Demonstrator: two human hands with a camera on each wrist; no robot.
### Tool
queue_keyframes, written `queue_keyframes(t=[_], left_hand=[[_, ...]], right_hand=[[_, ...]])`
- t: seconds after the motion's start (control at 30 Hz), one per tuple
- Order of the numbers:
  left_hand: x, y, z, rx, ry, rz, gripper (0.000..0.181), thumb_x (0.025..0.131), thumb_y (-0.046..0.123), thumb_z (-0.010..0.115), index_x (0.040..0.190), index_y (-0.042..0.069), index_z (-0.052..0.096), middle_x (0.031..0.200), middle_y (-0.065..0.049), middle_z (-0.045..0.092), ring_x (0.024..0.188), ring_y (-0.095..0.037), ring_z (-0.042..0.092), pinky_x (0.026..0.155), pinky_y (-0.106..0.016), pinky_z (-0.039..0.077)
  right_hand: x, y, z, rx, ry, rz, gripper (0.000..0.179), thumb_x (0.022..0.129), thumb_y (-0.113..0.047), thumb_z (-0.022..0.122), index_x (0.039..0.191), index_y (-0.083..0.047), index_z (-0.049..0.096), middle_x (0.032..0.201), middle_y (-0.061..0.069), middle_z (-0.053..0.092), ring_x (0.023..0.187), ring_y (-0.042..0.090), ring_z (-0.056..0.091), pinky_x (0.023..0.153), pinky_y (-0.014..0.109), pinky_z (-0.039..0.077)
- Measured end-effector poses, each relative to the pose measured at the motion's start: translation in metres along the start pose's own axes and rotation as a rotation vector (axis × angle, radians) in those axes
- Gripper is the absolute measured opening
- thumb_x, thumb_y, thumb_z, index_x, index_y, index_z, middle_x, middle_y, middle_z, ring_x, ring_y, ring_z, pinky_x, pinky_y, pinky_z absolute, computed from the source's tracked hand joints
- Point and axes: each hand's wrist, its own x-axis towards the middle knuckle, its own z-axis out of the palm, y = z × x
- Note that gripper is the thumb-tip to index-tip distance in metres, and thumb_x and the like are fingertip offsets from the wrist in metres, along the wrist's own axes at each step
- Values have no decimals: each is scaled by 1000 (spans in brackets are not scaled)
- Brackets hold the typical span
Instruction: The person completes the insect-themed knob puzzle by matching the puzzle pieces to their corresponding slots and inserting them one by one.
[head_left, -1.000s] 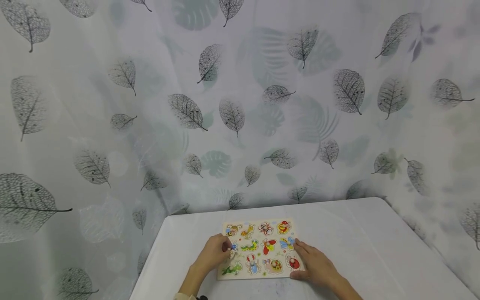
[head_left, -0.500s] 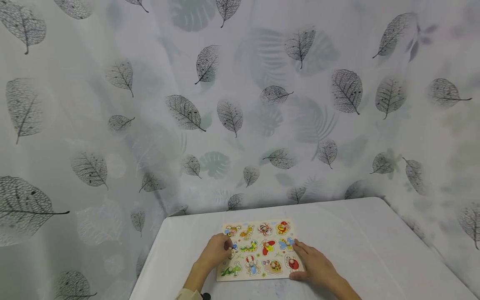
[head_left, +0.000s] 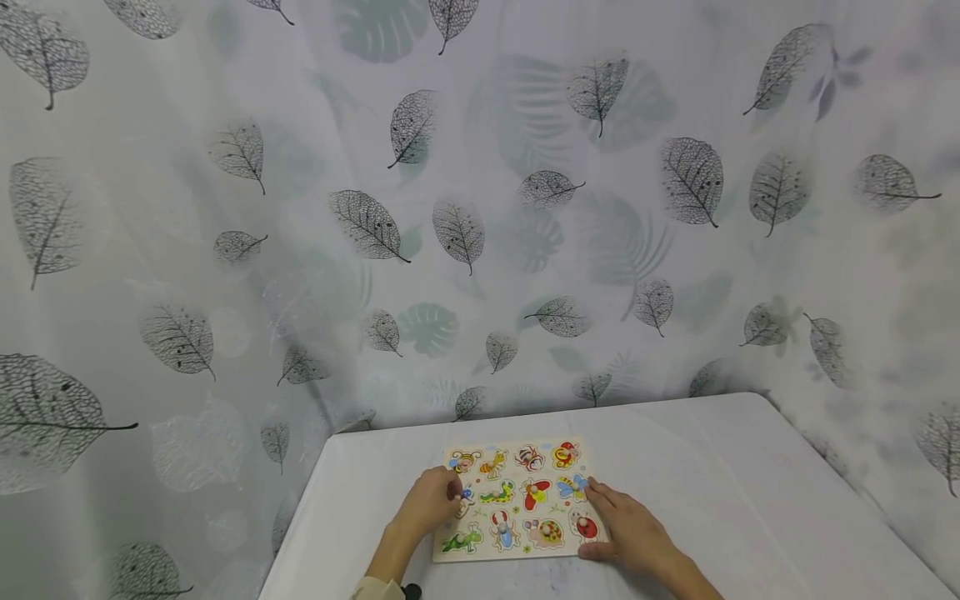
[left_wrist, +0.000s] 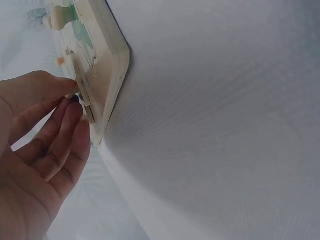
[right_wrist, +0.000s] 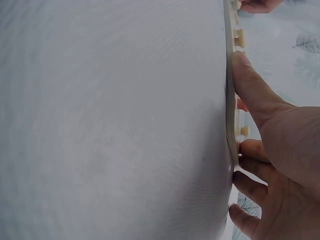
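Observation:
A wooden peg puzzle board (head_left: 487, 556) with colourful insect pieces lies flat on the table. At its left side my left hand (head_left: 427, 504) pinches the knob of a partly covered puzzle piece (head_left: 468, 492) with a blue part. In the left wrist view that puzzle piece (left_wrist: 81, 80) sits slightly tilted at the board's surface, thumb and fingertips meeting at its knob. My right hand (head_left: 633, 529) rests against the board's right side, thumb at the near corner and fingers extended along the edge. The right wrist view shows the thumb pressing the board's edge (right_wrist: 230, 80).
Other knobbed pieces, such as a green caterpillar (head_left: 498, 493), a ladybird (head_left: 584, 527) and a spider (head_left: 529, 458), sit on the board. The white-covered table (head_left: 712, 475) extends to both sides. A leaf-patterned curtain (head_left: 480, 333) hangs behind it.
My left hand makes small shifts around the pinched piece, whose blue part shows a little differently. The right hand stays in place on the board. The head view has drifted slightly.

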Motion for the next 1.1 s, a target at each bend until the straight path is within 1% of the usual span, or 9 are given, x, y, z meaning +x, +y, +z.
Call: queue_keyframes(t=[0.17, 0.43, 0.6, 0.8, 1.0, 1.1], left_hand=[[-1, 2, 0, 3, -2, -12, 13, 82, 4, 82, 82, 12, 71, 79, 5, 59, 70, -5, 51, 61, -24, 48], [-1, 1, 0, 0, -12, -19, 13, 82, 4, 81, 82, 13, 72, 79, 6, 58, 70, -6, 51, 62, -24, 47], [0, -1, 3, -5, -26, -40, 12, 84, 6, 82, 84, 14, 72, 80, 7, 56, 71, -6, 51, 63, -24, 47], [-3, -5, 7, -3, -19, -70, 12, 84, 7, 81, 87, 14, 72, 83, 7, 56, 74, -7, 52, 65, -26, 48], [-12, 6, 8, -3, 11, -83, 12, 87, 3, 75, 94, 12, 72, 89, 4, 56, 78, -7, 52, 69, -29, 50], [-16, 9, 8, 8, 3, -90, 15, 86, 2, 73, 98, 11, 73, 92, 4, 57, 80, -8, 52, 71, -31, 51]], right_hand=[[-1, 0, 1, -6, -6, 12, 109, 72, -70, 82, 152, -3, 51, 161, 15, 45, 143, 42, 47, 113, 61, 40], [-2, -1, 1, -9, 2, 2, 108, 73, -68, 82, 152, -2, 51, 160, 16, 46, 143, 42, 47, 113, 61, 40], [-3, -3, 0, -11, 2, 9, 108, 73, -68, 83, 152, -2, 51, 160, 16, 46, 143, 42, 47, 114, 60, 39], [-2, -5, 0, -6, 2, 5, 107, 73, -67, 84, 152, -2, 52, 160, 15, 46, 143, 41, 47, 114, 60, 39], [-2, -5, -2, 3, -14, 12, 108, 73, -67, 83, 152, -1, 51, 161, 17, 45, 145, 41, 45, 114, 60, 39], [-2, -5, -2, 5, -19, 17, 108, 73, -67, 83, 152, 0, 51, 161, 17, 45, 145, 41, 45, 114, 60, 39]])
